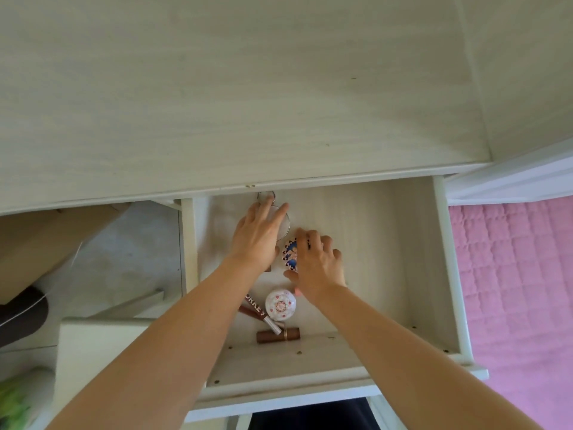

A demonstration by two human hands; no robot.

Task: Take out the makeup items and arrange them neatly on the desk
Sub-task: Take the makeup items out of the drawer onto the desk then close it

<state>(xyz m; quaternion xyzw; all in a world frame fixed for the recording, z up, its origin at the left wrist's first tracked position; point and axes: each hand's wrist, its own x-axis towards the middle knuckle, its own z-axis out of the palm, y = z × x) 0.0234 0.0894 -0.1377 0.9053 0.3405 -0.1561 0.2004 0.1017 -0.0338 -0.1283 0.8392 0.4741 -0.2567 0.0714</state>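
An open white drawer (415,274) sits under the pale desk top (248,88). My left hand (259,235) lies flat, fingers spread, over a round metal-rimmed mirror (285,226) at the back of the drawer. My right hand (317,263) curls around a small compact with a blue and red pattern (290,254), thumb under it and fingers on top. Nearer the front lie a round white compact with a red floral lid (280,305), a brown lip gloss tube (257,310) and a brown lipstick (278,335).
A pink quilted bed cover (514,290) lies right of the drawer. On the left are a white stool or shelf (99,339), a brown board (46,240) and a dark object (23,311). Something green (12,405) shows at the bottom left.
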